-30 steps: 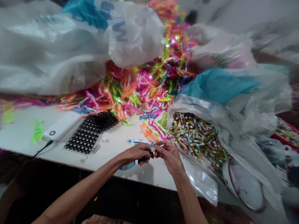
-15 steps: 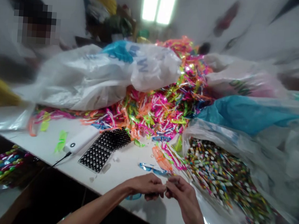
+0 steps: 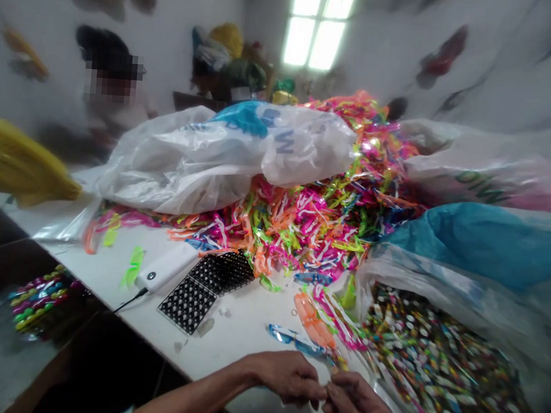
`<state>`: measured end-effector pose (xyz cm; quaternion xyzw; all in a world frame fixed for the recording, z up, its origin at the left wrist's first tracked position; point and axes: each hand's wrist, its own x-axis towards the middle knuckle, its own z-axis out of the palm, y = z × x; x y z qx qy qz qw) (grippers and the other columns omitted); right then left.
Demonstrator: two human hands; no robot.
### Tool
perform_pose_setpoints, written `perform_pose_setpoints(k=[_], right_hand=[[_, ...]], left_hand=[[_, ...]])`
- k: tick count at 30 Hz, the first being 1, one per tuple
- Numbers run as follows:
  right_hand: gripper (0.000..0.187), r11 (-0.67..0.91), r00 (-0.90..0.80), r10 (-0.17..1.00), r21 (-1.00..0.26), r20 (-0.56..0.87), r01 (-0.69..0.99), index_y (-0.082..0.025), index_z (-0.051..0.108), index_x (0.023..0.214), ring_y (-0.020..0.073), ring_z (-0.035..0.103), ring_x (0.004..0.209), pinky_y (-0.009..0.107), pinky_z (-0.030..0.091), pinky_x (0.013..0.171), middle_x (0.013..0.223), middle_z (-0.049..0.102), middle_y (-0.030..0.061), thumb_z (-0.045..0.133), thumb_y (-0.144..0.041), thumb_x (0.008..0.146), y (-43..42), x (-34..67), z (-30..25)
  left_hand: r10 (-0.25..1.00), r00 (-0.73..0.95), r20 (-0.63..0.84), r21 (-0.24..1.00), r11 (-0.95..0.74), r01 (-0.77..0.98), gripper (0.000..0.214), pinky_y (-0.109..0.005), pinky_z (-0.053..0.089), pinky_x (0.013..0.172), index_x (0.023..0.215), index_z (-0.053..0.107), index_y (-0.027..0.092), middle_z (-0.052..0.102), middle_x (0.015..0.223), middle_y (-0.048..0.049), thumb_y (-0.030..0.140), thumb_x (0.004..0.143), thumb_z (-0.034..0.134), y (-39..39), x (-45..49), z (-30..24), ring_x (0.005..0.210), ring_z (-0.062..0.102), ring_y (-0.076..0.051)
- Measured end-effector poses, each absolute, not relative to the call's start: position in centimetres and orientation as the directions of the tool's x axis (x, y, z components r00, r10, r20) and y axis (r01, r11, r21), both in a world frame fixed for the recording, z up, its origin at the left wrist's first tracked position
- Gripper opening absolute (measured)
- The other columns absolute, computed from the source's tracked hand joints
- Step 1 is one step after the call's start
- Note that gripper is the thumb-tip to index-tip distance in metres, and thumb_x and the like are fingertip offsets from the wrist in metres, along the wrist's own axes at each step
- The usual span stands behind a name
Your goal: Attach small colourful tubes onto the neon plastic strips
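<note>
Low in the head view, my left hand (image 3: 292, 379) and my right hand (image 3: 360, 406) meet at the fingertips over the white table (image 3: 228, 348). Both are closed in a pinch; whatever lies between the fingers is too small or hidden to make out. Just beyond them is a blue and white plastic piece (image 3: 297, 339), shaped like toy glasses. Behind it lie a flat orange piece (image 3: 313, 319) and several pink and white strips (image 3: 338, 318). A small ring (image 3: 294, 311) rests beside the orange piece.
A heap of neon plastic pieces (image 3: 303, 221) fills the table's middle, between large plastic bags (image 3: 188, 163). At right, an opened bag holds many small multicoloured pieces (image 3: 439, 362). Left stand a black perforated sheet (image 3: 188, 304) and a white cabled box (image 3: 169, 271). Another person (image 3: 117, 107) is behind.
My view has tilted, so the scene sits lower and further right. Both hands appear lower and further right, still together and pinching.
</note>
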<state>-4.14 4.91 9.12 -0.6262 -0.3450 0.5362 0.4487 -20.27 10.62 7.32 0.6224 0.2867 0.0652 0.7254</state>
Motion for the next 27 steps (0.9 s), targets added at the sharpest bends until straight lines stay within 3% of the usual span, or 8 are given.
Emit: perform_pose_setpoints(k=[4,7,10,14,19,27], right_hand=[[0.034,-0.367,0.183,0.904,-0.922,-0.385,-0.123,-0.018,0.062,0.07,0.016,0.055,0.051,0.029,0.045,0.053,0.054,0.06,0.0018,0.077,-0.042,0.051,4.7,-4.5,9.3],[0.032,-0.385,0.124,0.904,-0.905,-0.409,-0.179,-0.018,0.062,0.071,0.0157,0.054,0.052,0.028,0.044,0.053,0.054,0.059,0.0012,0.077,-0.04,0.053,5.0,-4.5,9.3],[0.03,-0.379,0.138,0.9,-0.899,-0.413,-0.219,-0.017,0.062,0.07,0.0144,0.053,0.051,0.027,0.043,0.053,0.053,0.058,-0.0002,0.078,-0.036,0.053,5.5,-4.4,9.5],[0.027,-0.367,0.063,0.915,-0.888,-0.398,-0.276,-0.017,0.061,0.071,0.0125,0.054,0.052,0.026,0.043,0.053,0.057,0.058,-0.0016,0.078,-0.031,0.055,6.2,-4.2,9.8],[0.024,-0.393,-0.006,0.914,-0.879,-0.406,-0.269,-0.016,0.06,0.071,0.0109,0.054,0.048,0.024,0.042,0.051,0.056,0.058,-0.0022,0.076,-0.03,0.058,6.0,-4.3,9.9],[0.027,-0.405,-0.017,0.909,-0.87,-0.417,-0.28,-0.016,0.059,0.072,0.0112,0.055,0.047,0.024,0.042,0.049,0.057,0.06,-0.0018,0.076,-0.031,0.058,5.4,-4.5,9.8]], left_hand=[[0.504,0.82,-0.273,0.962,0.134,0.238,0.046,-0.019,0.033,0.043,0.08,0.061,0.015,0.047,0.055,0.0021,0.057,0.079,0.043,10.3,-20.6,7.7,0.046,0.042,-0.008],[0.487,0.823,-0.292,0.956,0.18,0.233,0.05,-0.019,0.034,0.044,0.087,0.062,0.014,0.047,0.059,0.0014,0.059,0.079,0.043,10.3,-20.8,7.9,0.048,0.042,-0.008],[0.422,0.857,-0.295,0.938,0.3,0.174,0.049,-0.02,0.035,0.047,0.085,0.061,0.013,0.047,0.06,0.0016,0.06,0.076,0.047,10.5,-21.2,8.0,0.049,0.042,-0.008],[0.36,0.906,-0.222,0.896,0.441,0.044,0.034,-0.02,0.034,0.051,0.085,0.058,0.014,0.049,0.063,0.0023,0.045,0.072,0.062,10.6,-21.5,8.4,0.051,0.043,-0.008],[0.354,0.911,-0.213,0.899,0.435,0.041,0.023,-0.02,0.032,0.049,0.084,0.056,0.013,0.048,0.063,0.0023,0.035,0.077,0.057,10.4,-21.6,8.3,0.048,0.041,-0.006],[0.36,0.891,-0.276,0.898,0.427,0.106,0.014,-0.02,0.031,0.046,0.079,0.056,0.014,0.048,0.06,0.0029,0.026,0.073,0.054,10.2,-21.4,7.5,0.046,0.04,-0.007]])
